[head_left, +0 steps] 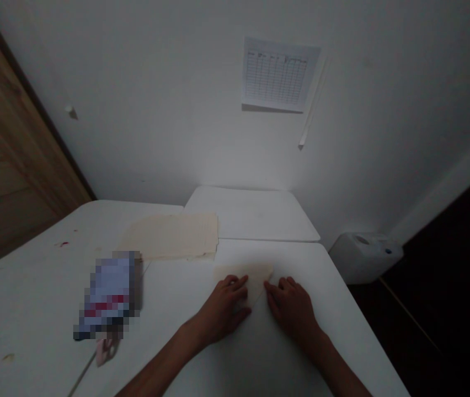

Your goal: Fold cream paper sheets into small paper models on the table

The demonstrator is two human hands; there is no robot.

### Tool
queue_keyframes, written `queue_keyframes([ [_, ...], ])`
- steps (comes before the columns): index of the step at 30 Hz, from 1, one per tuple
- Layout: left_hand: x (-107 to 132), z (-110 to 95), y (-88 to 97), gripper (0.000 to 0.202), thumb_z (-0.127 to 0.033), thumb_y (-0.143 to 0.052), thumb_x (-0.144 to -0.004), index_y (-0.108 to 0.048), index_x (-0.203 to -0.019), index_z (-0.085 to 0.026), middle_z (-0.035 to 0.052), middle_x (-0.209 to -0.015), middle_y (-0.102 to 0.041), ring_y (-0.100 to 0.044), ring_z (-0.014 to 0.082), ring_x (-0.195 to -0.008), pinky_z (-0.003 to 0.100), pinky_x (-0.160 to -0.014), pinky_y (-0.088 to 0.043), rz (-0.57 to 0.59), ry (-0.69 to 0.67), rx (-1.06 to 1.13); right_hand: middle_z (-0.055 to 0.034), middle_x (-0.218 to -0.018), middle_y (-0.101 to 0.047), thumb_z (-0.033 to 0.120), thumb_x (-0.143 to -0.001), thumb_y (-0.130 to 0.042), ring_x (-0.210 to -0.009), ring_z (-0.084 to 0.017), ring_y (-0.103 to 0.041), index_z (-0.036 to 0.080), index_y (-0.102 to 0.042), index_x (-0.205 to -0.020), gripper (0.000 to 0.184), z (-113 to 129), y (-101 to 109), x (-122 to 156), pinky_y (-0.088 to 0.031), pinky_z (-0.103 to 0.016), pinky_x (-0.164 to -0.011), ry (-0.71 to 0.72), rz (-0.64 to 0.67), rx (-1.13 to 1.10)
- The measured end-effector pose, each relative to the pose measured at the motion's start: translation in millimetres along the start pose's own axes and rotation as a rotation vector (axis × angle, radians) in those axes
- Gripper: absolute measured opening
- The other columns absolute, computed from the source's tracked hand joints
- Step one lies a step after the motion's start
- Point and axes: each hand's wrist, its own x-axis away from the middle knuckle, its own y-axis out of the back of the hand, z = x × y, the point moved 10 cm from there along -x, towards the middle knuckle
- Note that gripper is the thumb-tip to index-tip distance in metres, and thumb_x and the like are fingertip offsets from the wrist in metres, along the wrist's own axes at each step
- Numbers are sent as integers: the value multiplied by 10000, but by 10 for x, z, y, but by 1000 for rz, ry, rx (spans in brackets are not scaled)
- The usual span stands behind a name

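Note:
A cream sheet [257, 277], thin like paper, lies flat on the white table [181, 353], with a slanting lower right edge. My left hand [227, 309] rests on its left part, index finger and thumb apart, pressing it to the table. At the slanting edge, my right hand [293, 306] touches the sheet with its index fingertip; its other fingers are curled in and its thumb lies close beside the index. Whether the right fingers pinch the edge is hard to see. A stack of larger cream sheets [177, 237] lies behind and to the left.
Left of my hands lies a blurred blue-and-white item [108, 292], with a pink object [106, 350] below it. A white board or tabletop [251, 212] sits against the wall. A white container [363, 256] stands right of the table. A printed chart [278, 74] hangs above.

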Motion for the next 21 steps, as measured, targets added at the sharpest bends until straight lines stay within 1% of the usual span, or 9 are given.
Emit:
queue_keyframes([
  [6, 7, 8, -7, 144, -228, -675, -785, -590, -900, -212, 56, -1405, -483, -450, 285, -1197, 478, -991, -414, -26, -13, -5, -58, -875, -619, 301, -946, -464, -887, -209, -543, 290, -629, -1153, 265, -202, 4, -81, -370, -290, -729, -73, -34, 30],
  [11, 34, -24, 0, 89, -222, -638, -809, -611, -893, -208, 72, -1358, -522, -439, 306, -1229, 501, -1002, -413, -51, -26, -39, -55, -864, -624, 302, -955, -449, -874, -200, -549, 270, -640, -1123, 257, -193, -6, -95, -371, -288, -746, -81, -58, 34],
  [14, 42, -48, 22, 71, -203, -613, -818, -629, -887, -208, 79, -1319, -546, -457, 299, -1218, 485, -1004, -422, -71, -31, -56, -62, -882, -624, 302, -948, -460, -870, -203, -546, 243, -637, -1122, 255, -118, 27, -104, -375, -294, -751, -61, -78, 34],
  [16, 42, -56, 32, 86, -195, -615, -810, -640, -892, -209, 85, -1301, -556, -470, 294, -1206, 473, -1001, -431, -82, -34, -62, -56, -876, -618, 283, -945, -465, -851, -193, -542, 240, -638, -1106, 240, -23, 45, -107, -376, -289, -756, -12, -70, 3],
  [21, 46, -53, 30, 109, -175, -578, -831, -652, -903, -211, 75, -1282, -564, -474, 278, -1194, 455, -1002, -435, -98, -45, -56, -27, -832, -589, 251, -934, -467, -781, -155, -528, 251, -660, -966, 195, 340, 54, -9, -369, -249, -706, 212, 38, -139],
])
